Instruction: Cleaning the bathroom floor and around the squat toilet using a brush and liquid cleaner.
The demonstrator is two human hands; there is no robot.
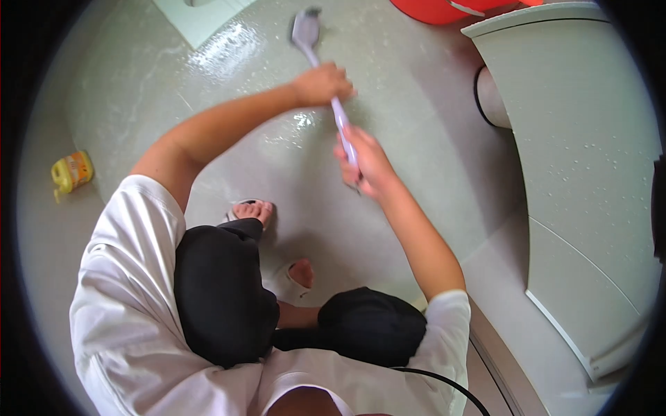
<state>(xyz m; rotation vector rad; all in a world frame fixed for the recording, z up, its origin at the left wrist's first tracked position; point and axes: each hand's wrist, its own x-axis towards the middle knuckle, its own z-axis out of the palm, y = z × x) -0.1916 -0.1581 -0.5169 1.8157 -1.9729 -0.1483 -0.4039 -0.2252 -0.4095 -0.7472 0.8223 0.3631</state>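
A pale purple long-handled scrub brush (306,31) lies against the wet grey floor (229,118), its head far ahead of me and its dark bristles showing at the edges. My left hand (323,84) is closed round the handle a little below the head. Nearer to me, my right hand (366,159) wraps the handle's lower end. Both of my arms are bare below white short sleeves. Wet patches shine on the floor beside the brush.
To the left stands a yellow jug-shaped bottle (72,172). A white slab (201,24) with a dark opening lies at the far left, a red basin (433,10) at the far right. On the right, a pale counter (576,111) with water drops overhangs a pipe (491,100). My sandalled feet (253,210) are below.
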